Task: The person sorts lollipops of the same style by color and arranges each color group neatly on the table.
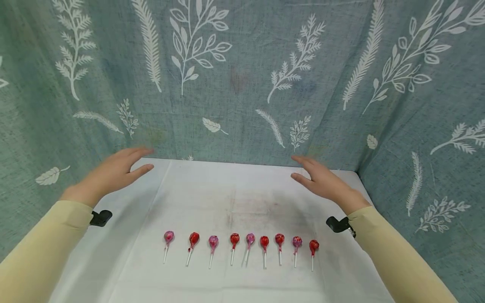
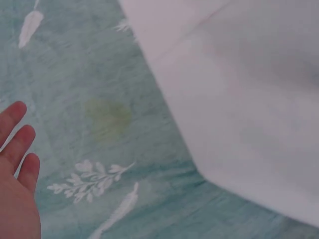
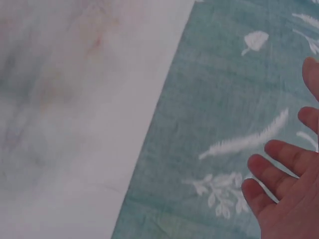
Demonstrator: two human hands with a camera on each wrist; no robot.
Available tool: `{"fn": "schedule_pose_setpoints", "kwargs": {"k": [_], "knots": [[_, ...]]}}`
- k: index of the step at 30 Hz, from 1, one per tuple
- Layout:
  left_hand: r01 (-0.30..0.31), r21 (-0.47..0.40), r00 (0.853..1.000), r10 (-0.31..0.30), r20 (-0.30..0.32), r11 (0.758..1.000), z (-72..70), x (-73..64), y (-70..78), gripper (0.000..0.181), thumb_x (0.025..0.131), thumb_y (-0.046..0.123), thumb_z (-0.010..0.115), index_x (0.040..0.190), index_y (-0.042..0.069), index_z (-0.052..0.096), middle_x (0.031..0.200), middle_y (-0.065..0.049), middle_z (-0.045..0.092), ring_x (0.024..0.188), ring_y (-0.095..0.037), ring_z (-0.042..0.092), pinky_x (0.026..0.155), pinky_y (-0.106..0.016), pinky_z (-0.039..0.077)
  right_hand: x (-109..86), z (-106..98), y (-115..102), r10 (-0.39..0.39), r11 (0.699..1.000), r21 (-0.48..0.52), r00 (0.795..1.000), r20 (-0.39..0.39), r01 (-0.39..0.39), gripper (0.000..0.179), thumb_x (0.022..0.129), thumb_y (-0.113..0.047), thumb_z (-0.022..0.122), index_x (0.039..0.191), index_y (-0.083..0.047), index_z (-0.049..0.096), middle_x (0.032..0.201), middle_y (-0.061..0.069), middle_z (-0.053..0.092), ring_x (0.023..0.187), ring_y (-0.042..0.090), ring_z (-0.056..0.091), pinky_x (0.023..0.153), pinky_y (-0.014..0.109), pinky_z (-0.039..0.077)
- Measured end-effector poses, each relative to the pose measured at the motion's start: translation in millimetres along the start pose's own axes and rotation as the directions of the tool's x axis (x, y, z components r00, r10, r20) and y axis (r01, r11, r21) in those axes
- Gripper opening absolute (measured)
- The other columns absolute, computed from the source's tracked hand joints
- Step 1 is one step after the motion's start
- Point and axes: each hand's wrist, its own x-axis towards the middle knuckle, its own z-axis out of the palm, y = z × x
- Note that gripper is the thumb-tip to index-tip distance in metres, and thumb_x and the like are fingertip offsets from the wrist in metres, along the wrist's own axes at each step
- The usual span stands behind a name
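Observation:
My left hand (image 1: 117,170) hovers over the far left of the white table, fingers extended and nothing held. On the opposite side, my right hand (image 1: 320,179) is raised over the far right with its fingers stretched out, also holding nothing. Both wrist views show spread, empty fingers against the curtain. Between the hands and closer to me, several wrapped lollipops lie in a row, sticks toward me. Some are pink, like the leftmost lollipop (image 1: 169,236); others are red, like the rightmost lollipop (image 1: 313,245). Neither hand touches them.
A white cloth (image 1: 197,198) with faint reddish-brown stains covers the table. Behind its far edge and along the sides hangs a grey-green curtain (image 1: 250,80) with white leaf prints. A black wrist strap piece (image 1: 338,224) sits at my right sleeve, another black piece (image 1: 101,218) at the left.

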Motion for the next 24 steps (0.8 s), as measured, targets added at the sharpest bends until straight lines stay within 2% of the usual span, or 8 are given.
{"fn": "schedule_pose_setpoints", "kwargs": {"k": [6,14,19,24], "knots": [[-0.02,-0.046,1.0,0.02,0.014,0.999,27.2,-13.8,3.2,0.062,0.1,0.051,0.052,0.151,0.017,0.041,0.152,-0.017,0.037,0.138,-0.045,0.029,0.105,-0.067,0.023,0.9,28.8,-14.5,-0.058,0.997,0.044,0.998,0.033,0.057,0.071,0.098,-0.057,0.05,0.157,-0.026,0.027,0.159,0.004,0.027,0.146,0.028,0.025,0.111,0.054,0.029],[-0.044,-0.137,0.999,0.045,0.001,0.99,56.5,-33.3,15.0,0.059,0.099,0.046,0.057,0.151,0.02,0.042,0.15,-0.012,0.041,0.137,-0.041,0.033,0.105,-0.064,0.026,3.0,66.6,-28.7,-0.141,0.988,0.064,0.99,0.026,0.139,0.064,0.099,-0.055,0.051,0.154,-0.027,0.036,0.153,0.0,0.038,0.14,0.021,0.036,0.108,0.045,0.036],[-0.034,-0.175,0.999,0.039,0.021,0.984,73.7,-48.5,17.0,0.061,0.098,0.049,0.057,0.151,0.022,0.042,0.149,-0.008,0.044,0.137,-0.038,0.034,0.104,-0.061,0.029,3.3,89.8,-40.7,-0.15,0.988,0.044,0.988,0.039,0.148,0.062,0.098,-0.056,0.051,0.151,-0.024,0.043,0.148,0.0,0.044,0.135,0.019,0.043,0.106,0.042,0.04],[-0.017,-0.189,0.999,0.023,0.032,0.982,86.5,-61.8,19.3,0.059,0.097,0.05,0.059,0.148,0.023,0.047,0.145,-0.007,0.048,0.135,-0.038,0.036,0.103,-0.061,0.031,6.4,108.5,-56.4,-0.173,0.985,0.044,0.981,0.089,0.17,0.06,0.098,-0.055,0.053,0.15,-0.024,0.045,0.144,0.0,0.047,0.131,0.018,0.046,0.105,0.041,0.041]]}}
